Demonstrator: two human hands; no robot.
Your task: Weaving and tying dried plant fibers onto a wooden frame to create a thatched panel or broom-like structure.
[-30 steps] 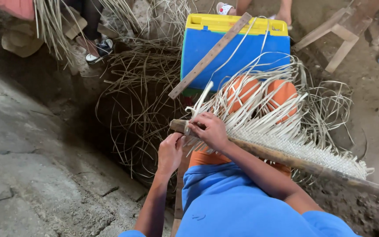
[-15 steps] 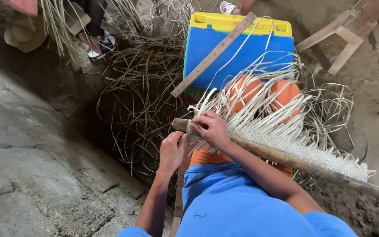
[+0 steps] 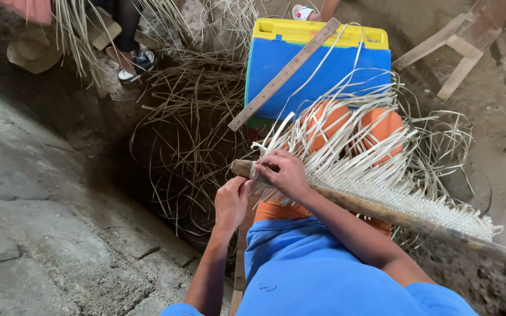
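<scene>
Bare earth floor [image 3: 60, 234] lay strewn with loose fibre strips [image 3: 188, 117] before a blue box [image 3: 317, 64]. Across the lap, a wooden pole [image 3: 393, 216] carried the woven mat [image 3: 417, 199]. At its near end the right hand [image 3: 285, 172] pinched a strand against the pole, while the left hand [image 3: 231, 202] closed on strands just below. Good work here meant keeping each strand taut and snug against its neighbour. Fingertips hid the crossing itself; the pole's far end ran out of view.
</scene>
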